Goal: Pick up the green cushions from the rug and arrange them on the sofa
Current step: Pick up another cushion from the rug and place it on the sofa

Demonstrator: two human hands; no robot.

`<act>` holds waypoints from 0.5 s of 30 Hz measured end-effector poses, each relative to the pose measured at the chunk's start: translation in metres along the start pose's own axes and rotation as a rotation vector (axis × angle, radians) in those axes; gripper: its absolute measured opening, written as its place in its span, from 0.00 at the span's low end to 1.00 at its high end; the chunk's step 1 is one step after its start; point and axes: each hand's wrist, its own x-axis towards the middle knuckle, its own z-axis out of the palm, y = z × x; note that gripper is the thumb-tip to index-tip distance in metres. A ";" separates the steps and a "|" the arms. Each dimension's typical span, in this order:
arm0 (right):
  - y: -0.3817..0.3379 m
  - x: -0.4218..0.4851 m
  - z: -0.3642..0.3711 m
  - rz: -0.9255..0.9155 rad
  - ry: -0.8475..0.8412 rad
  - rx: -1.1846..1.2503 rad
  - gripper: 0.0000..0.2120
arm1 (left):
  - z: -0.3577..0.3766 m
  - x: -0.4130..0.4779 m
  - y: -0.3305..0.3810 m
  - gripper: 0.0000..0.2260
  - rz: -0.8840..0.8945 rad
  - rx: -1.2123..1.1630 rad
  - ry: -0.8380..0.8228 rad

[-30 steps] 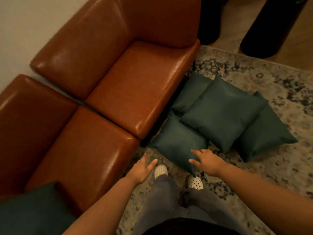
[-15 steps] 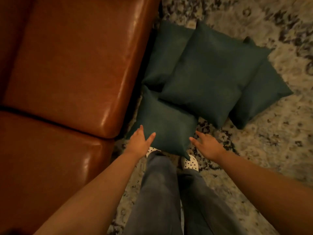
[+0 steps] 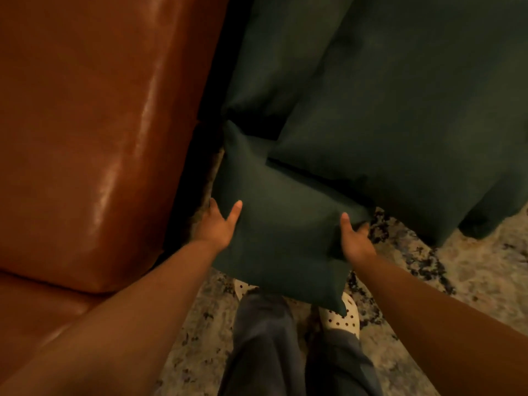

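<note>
Gripping the nearest green cushion (image 3: 280, 224) beside the sofa (image 3: 100, 124), left hand (image 3: 218, 227) and right hand (image 3: 354, 241) now clamp its edges; earlier they hovered spread.

Patterned rug (image 3: 471, 275) — green cushions (image 3: 400, 110) lying on it.

trousers (image 3: 265, 338): grey, bottom centre | shoes (image 3: 341, 318): 2, white, dark dots, at trouser hems
</note>
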 end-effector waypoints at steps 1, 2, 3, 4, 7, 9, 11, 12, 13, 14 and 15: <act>0.001 0.010 0.003 0.001 0.023 0.015 0.40 | 0.004 0.009 -0.001 0.38 -0.009 -0.026 0.010; 0.003 0.018 0.005 0.005 0.042 0.031 0.41 | 0.007 0.019 -0.002 0.38 -0.021 -0.061 0.023; 0.005 0.026 0.006 0.007 0.053 0.048 0.44 | 0.010 0.028 -0.001 0.38 -0.035 -0.101 0.041; 0.008 0.033 0.007 0.007 0.054 0.060 0.46 | 0.012 0.036 -0.001 0.39 -0.051 -0.134 0.062; 0.018 0.051 0.006 -0.023 0.025 0.095 0.51 | 0.016 0.060 0.000 0.40 -0.091 -0.187 0.110; 0.022 0.060 0.004 -0.084 0.002 0.158 0.53 | 0.018 0.071 -0.001 0.39 -0.090 -0.242 0.119; 0.024 0.065 0.003 -0.142 -0.006 0.243 0.52 | 0.018 0.074 -0.002 0.39 -0.073 -0.295 0.109; 0.024 0.066 0.003 -0.164 -0.002 0.282 0.52 | 0.018 0.073 -0.003 0.40 -0.067 -0.320 0.097; 0.024 0.064 0.003 -0.186 0.005 0.315 0.53 | 0.017 0.071 -0.004 0.41 -0.065 -0.345 0.085; 0.025 0.062 0.003 -0.210 0.010 0.344 0.55 | 0.015 0.067 -0.004 0.44 -0.074 -0.369 0.078; 0.026 0.058 0.002 -0.227 0.013 0.371 0.56 | 0.015 0.062 -0.005 0.46 -0.082 -0.389 0.079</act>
